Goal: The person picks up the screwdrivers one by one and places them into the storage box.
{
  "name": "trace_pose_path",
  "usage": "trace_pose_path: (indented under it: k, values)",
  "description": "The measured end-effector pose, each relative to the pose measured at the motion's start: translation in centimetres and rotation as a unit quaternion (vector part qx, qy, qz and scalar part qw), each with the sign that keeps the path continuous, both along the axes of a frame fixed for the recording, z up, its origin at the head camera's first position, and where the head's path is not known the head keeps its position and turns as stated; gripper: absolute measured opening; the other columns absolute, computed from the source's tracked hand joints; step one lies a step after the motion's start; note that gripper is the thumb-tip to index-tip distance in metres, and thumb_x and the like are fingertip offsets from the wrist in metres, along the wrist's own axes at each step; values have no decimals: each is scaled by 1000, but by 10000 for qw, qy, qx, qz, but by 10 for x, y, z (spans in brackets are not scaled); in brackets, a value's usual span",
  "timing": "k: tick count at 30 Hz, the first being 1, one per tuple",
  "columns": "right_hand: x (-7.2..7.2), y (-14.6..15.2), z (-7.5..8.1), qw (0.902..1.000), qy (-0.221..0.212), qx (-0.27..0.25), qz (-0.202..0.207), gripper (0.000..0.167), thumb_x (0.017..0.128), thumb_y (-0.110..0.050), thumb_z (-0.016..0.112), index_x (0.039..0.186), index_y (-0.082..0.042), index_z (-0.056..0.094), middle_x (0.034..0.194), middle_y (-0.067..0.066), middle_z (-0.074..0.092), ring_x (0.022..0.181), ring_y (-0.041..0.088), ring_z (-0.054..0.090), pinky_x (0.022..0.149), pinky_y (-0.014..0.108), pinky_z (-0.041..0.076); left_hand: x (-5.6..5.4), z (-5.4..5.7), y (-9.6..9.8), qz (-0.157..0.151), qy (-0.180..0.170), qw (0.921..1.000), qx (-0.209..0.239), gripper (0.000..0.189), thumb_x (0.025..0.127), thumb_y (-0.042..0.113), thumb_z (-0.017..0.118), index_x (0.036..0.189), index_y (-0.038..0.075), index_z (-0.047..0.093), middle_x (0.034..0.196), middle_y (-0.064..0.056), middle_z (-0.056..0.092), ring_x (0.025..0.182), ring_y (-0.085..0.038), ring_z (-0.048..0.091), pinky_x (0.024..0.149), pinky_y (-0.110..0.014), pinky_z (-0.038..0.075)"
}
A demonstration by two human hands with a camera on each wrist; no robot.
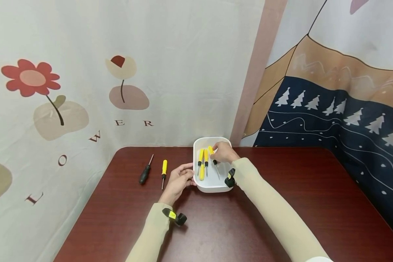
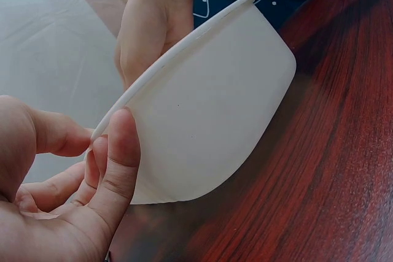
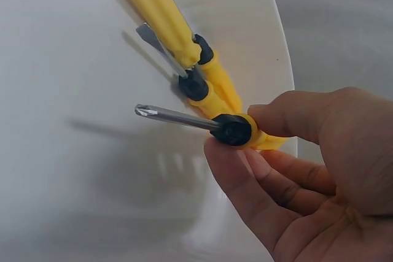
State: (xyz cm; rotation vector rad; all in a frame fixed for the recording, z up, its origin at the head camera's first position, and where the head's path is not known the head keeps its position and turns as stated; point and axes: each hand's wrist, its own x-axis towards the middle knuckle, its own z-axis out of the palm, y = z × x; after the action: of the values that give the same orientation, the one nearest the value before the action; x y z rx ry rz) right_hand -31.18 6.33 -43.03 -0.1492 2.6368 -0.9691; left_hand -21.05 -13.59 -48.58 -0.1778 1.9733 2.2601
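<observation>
In the head view, a white plastic box (image 1: 214, 189) stands at the table's back edge. My left hand (image 1: 179, 182) holds its left side, with the thumb on the outer wall (image 2: 184, 102) and the index finger at the rim. Over the box's right half, my right hand (image 1: 225, 152) pinches a yellow-and-black screwdriver (image 3: 233, 130) by its handle. Its cross-shaped tip points toward the box's near end. Beside it, several other yellow screwdrivers (image 1: 201, 172) lie in the left half of the box, one reversed against its neighbours.
Left of the box, a yellow screwdriver (image 1: 164, 168) and a black-handled screwdriver (image 1: 145, 174) lie on the dark red table (image 1: 301, 196). A printed curtain (image 1: 190, 72) hangs right behind the table's back edge.
</observation>
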Motion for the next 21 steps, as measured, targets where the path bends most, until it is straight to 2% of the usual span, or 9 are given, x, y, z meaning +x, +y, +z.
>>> trace_pose_path:
  k: [7,15,21]
  values:
    - [-5,-2,-4,9999,-13,150,9,40,92,-17,75,125,2,62,112,15,70,70,16,72,69,26,61,1,1,0,0,5,10000,34,43,97,-3,60,140,-1,57,102,-19,65,68,-15,62,62,-26,60]
    - [-9,-7,-9,9988,-304,312,-210,30,91,-20,77,111,-1,66,93,10,69,68,15,68,64,20,51,2,1,-1,-4,20,10000,4,42,98,-4,59,140,-1,57,102,-20,64,68,-15,61,62,-26,59]
    - [-10,-9,-12,9978,-445,441,-234,23,92,-21,75,103,-2,67,84,8,68,67,14,68,65,21,53,2,2,0,-22,43,10000,25,42,97,-4,59,139,-1,58,100,-19,64,69,-16,62,62,-26,60]
